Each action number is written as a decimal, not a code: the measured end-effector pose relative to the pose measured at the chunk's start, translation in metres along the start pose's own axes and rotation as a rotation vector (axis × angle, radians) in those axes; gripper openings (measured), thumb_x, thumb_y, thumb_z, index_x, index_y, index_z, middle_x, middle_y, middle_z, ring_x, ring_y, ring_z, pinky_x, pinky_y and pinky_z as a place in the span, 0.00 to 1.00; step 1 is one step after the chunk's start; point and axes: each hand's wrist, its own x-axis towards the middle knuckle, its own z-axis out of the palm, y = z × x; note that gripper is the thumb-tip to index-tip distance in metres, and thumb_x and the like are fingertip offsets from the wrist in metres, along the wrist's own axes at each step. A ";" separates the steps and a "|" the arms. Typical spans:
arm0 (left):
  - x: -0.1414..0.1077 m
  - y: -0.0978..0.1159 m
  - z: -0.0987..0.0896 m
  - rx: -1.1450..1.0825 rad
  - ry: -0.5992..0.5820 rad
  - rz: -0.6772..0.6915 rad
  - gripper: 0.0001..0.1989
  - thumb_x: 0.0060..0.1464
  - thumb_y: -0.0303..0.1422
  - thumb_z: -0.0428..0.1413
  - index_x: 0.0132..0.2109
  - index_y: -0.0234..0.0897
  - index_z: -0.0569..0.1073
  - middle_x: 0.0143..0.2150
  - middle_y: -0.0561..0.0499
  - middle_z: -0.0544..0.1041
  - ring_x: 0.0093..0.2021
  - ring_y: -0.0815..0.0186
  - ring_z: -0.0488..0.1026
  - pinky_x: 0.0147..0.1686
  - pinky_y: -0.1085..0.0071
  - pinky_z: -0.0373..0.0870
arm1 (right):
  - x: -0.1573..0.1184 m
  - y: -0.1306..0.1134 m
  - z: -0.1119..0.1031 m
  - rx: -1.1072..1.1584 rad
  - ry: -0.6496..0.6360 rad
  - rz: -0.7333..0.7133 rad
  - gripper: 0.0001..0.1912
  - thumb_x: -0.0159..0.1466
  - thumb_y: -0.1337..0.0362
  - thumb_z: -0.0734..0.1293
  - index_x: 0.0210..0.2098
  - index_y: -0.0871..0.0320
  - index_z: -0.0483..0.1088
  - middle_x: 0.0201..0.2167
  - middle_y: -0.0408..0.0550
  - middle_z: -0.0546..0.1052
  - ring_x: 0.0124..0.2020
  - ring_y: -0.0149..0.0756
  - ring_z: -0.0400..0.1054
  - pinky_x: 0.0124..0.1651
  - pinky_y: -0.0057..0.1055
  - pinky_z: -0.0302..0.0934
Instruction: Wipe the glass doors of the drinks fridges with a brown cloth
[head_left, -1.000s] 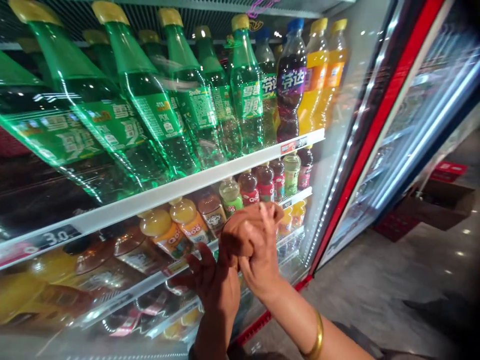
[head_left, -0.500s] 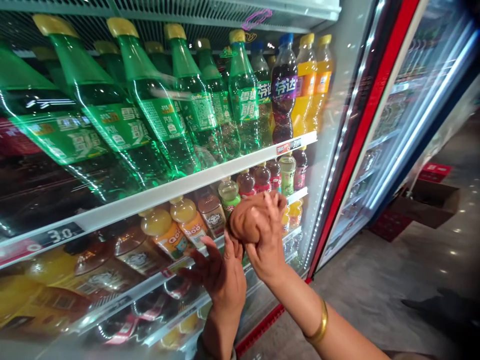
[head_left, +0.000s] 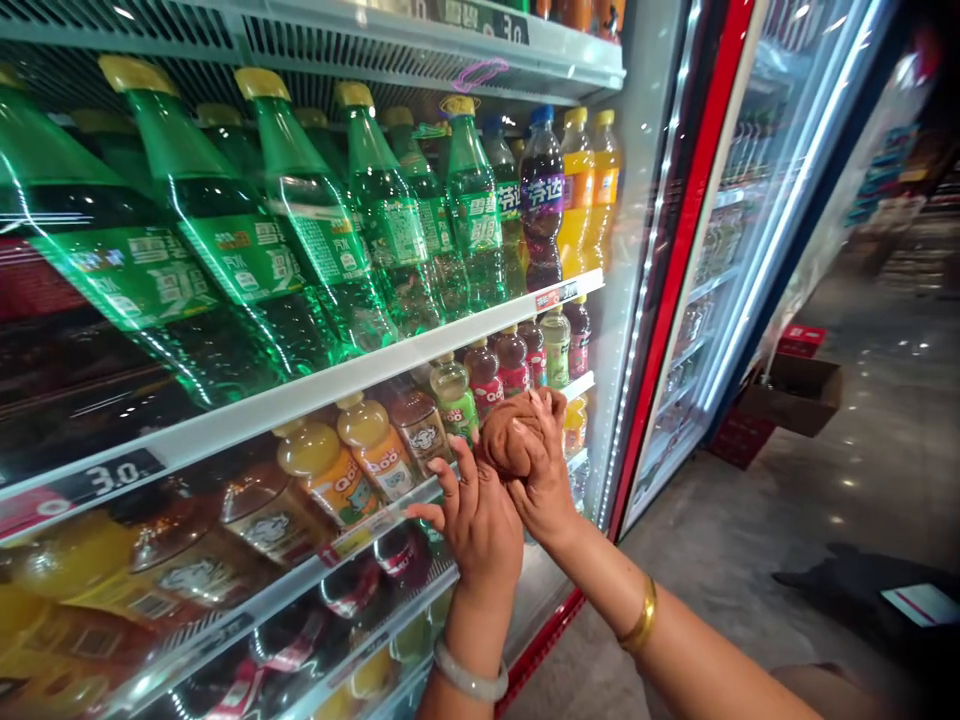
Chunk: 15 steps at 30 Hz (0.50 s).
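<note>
While the right hand (head_left: 544, 480) clenches a brown cloth (head_left: 510, 440) against the fridge glass, the left hand (head_left: 476, 515) rests beside it, fingers spread and released. Above the cloth, green bottles (head_left: 315, 240) read "Sprite"; a purple-labelled bottle (head_left: 541, 200) stands beside orange ones (head_left: 581, 185). Left of the cloth, small bottles (head_left: 375, 450) marked "Qoo" stand under a "3.0" price tag (head_left: 109, 478).

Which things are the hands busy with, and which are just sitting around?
In use:
- right hand, closed on the brown cloth
- left hand, fingers spread, beside the cloth
- fridge shelf edge in front of the hands

Just sitting around:
- green Sprite bottles
- purple soda bottle
- orange soda bottles
- cardboard box on the floor
</note>
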 end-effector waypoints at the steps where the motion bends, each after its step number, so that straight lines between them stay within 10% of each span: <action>1: 0.000 -0.001 -0.001 0.007 -0.010 0.013 0.28 0.69 0.26 0.48 0.73 0.38 0.59 0.73 0.39 0.59 0.78 0.57 0.32 0.67 0.40 0.08 | -0.009 0.005 -0.002 -0.016 -0.023 0.004 0.36 0.65 0.70 0.65 0.69 0.43 0.52 0.76 0.52 0.49 0.77 0.50 0.46 0.72 0.68 0.49; 5: 0.002 -0.001 -0.003 0.029 -0.024 0.019 0.36 0.68 0.25 0.49 0.76 0.42 0.43 0.74 0.41 0.57 0.78 0.56 0.33 0.69 0.40 0.11 | -0.017 0.024 -0.010 -0.074 -0.041 0.060 0.35 0.65 0.71 0.63 0.68 0.46 0.54 0.75 0.54 0.53 0.77 0.52 0.46 0.72 0.72 0.44; 15: -0.001 0.001 0.002 -0.015 -0.037 -0.035 0.35 0.68 0.29 0.50 0.76 0.45 0.45 0.74 0.43 0.58 0.79 0.55 0.37 0.73 0.43 0.20 | 0.010 0.003 0.000 -0.038 0.029 0.060 0.36 0.65 0.71 0.64 0.69 0.45 0.52 0.75 0.53 0.50 0.77 0.52 0.43 0.73 0.71 0.42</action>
